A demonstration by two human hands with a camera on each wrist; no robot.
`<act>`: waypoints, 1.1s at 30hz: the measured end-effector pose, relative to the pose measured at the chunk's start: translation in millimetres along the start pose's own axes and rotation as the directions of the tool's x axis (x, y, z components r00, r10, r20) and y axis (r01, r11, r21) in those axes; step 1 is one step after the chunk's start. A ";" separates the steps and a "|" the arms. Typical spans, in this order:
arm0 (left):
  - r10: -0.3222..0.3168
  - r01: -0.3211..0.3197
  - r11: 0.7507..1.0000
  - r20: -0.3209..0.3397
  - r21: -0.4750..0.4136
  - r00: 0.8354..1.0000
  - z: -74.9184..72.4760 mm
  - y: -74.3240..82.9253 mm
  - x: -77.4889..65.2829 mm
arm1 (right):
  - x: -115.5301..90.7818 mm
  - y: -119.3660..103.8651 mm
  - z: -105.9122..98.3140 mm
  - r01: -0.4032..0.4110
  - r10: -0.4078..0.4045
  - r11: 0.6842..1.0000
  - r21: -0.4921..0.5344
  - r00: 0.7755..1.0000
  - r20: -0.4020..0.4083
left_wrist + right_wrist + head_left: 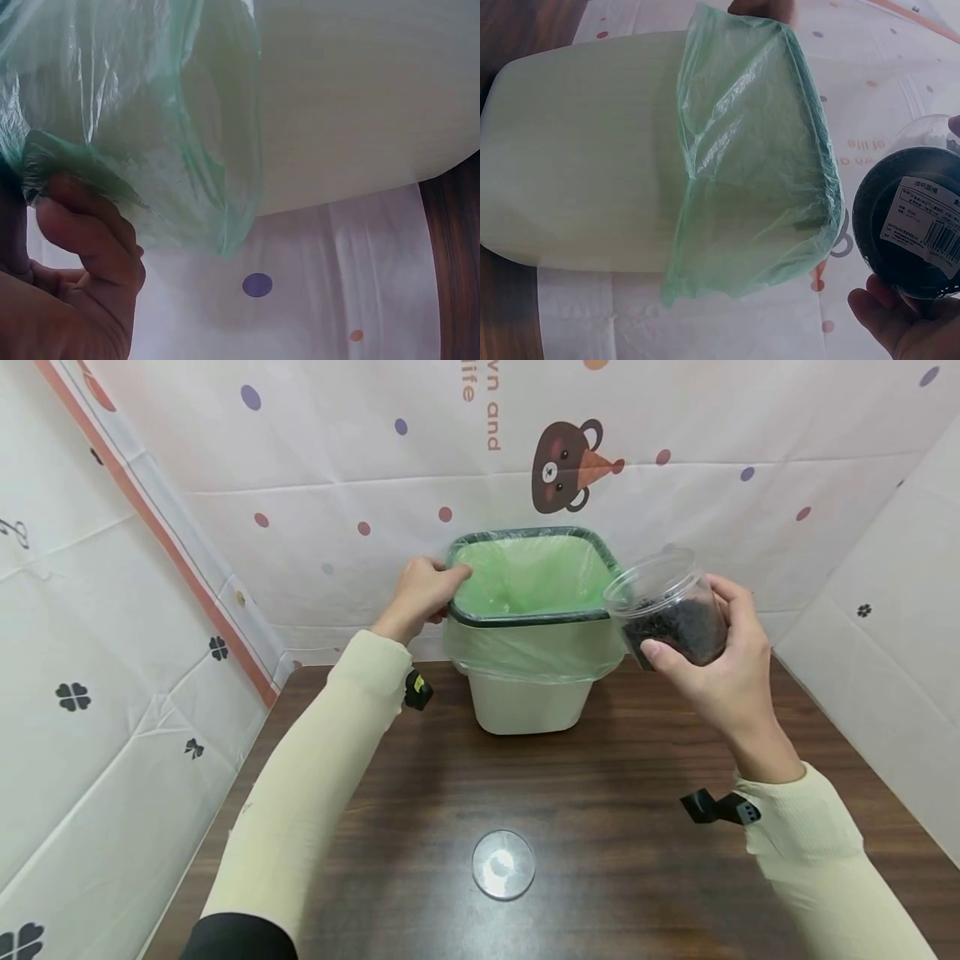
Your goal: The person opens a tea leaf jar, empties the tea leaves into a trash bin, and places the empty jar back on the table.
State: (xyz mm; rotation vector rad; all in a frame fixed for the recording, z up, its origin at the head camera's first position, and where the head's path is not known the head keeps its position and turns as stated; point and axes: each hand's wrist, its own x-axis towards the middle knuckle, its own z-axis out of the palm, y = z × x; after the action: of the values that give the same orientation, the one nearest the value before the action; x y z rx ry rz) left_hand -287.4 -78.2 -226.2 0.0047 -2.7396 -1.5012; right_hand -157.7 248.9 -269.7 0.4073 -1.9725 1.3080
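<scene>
A pale trash can (528, 703) lined with a thin green plastic bag (525, 647) stands at the back of the table, the bag folded over its dark rim. My left hand (423, 593) pinches the left side of that rim, thumb over the top and curled fingers against the bag outside. In my right hand (738, 668) is a clear plastic jar (667, 610), gripped around its side and tilted toward the can near its right rim. Dark loose bits fill the jar's lower part. A label (926, 221) with a barcode shows on the jar's base in the right wrist view.
A round clear lid (503, 865) lies on the dark wooden table (405, 827) in front of the can. Behind the can hangs a white printed cloth (315, 452), with more cloth along both sides.
</scene>
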 end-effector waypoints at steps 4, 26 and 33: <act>-0.011 0.011 1.000 0.006 0.000 1.000 -2.0 -0.8 1.5 | 0.4 -0.8 1.1 -0.007 0.007 1.000 -0.004 1.000 0.000; -0.034 0.038 0.996 0.058 -0.075 0.998 -2.5 2.5 -2.0 | 14.7 -0.2 10.8 -0.019 0.019 1.000 -0.007 1.000 -0.010; -0.055 0.064 0.990 0.074 -0.128 0.996 -0.7 2.4 -2.6 | 16.7 -1.8 13.0 -0.043 0.042 0.999 -0.015 0.999 -0.010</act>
State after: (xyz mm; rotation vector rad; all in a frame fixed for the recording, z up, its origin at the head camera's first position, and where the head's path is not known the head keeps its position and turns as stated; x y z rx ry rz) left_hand -284.8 -77.5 -223.9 0.0328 -2.7117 -1.7255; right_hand -173.2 238.6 -259.5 0.3530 -1.9920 1.3183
